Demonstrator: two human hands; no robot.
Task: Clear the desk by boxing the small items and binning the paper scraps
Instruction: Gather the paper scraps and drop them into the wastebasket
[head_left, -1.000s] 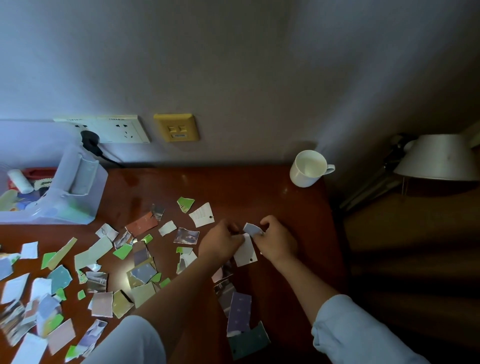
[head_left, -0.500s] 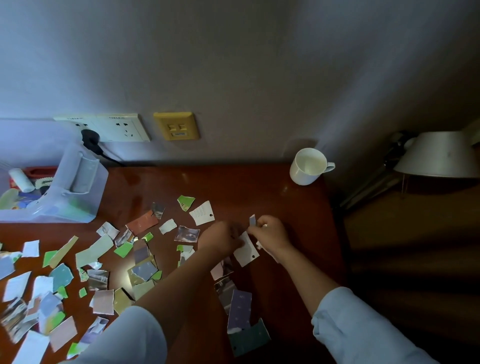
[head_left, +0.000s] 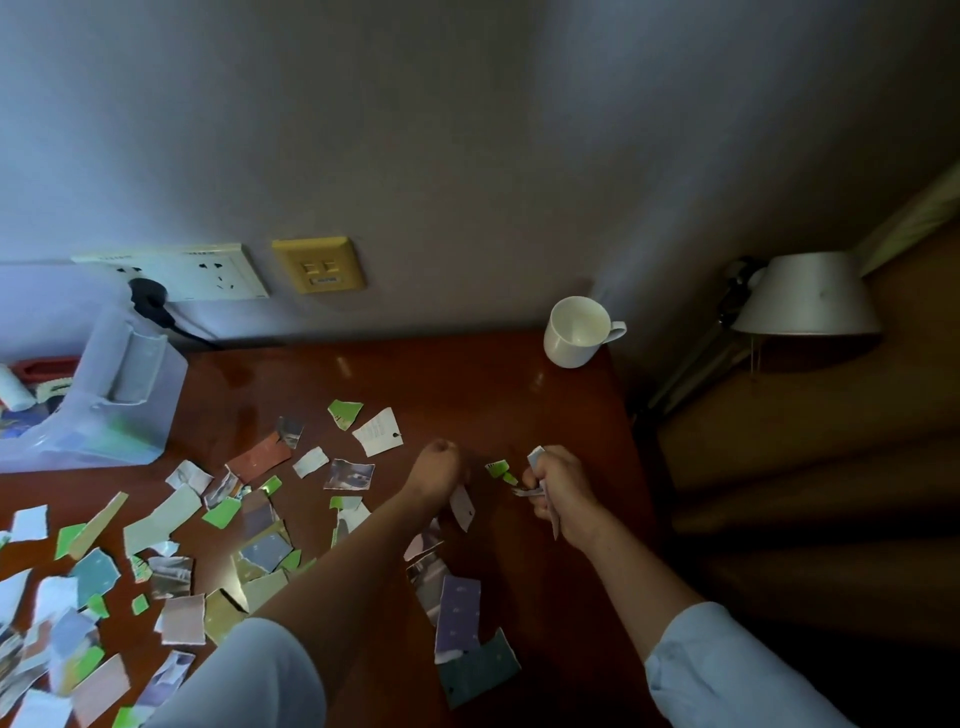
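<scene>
Fingers, right hand (head_left: 558, 491): we clamp them round held scraps (head_left: 535, 458), long axis pointing away from us.
Fingers, left hand (head_left: 435, 475): blurred; we cannot tell.
Surface (head_left: 441, 384): loose scraps (head_left: 166, 519) scattered leftward.

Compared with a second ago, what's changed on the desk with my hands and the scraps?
The hands drew apart: the right hand moved right, now gripping a bundle of scraps in its fist; the left hand is blurred. Mug, box and loose scraps stayed put.
</scene>
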